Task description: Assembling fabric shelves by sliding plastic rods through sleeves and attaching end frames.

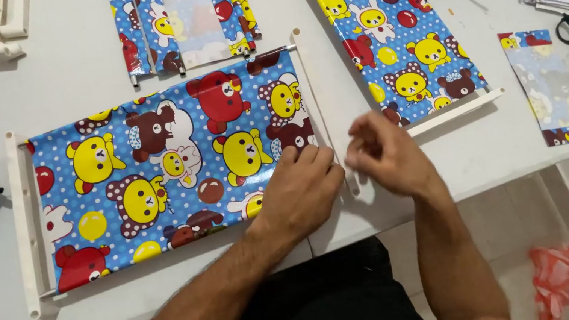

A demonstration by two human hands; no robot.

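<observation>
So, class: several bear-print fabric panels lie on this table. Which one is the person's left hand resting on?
The wide panel stretched between two white bars, nearest the person. The left hand presses its right end; the others lie untouched.

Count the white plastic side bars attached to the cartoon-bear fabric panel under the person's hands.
2: one bar along the panel's left edge, one bar along its right edge, where the left hand and right hand meet. Loose bars elsewhere aren't counted.
</observation>
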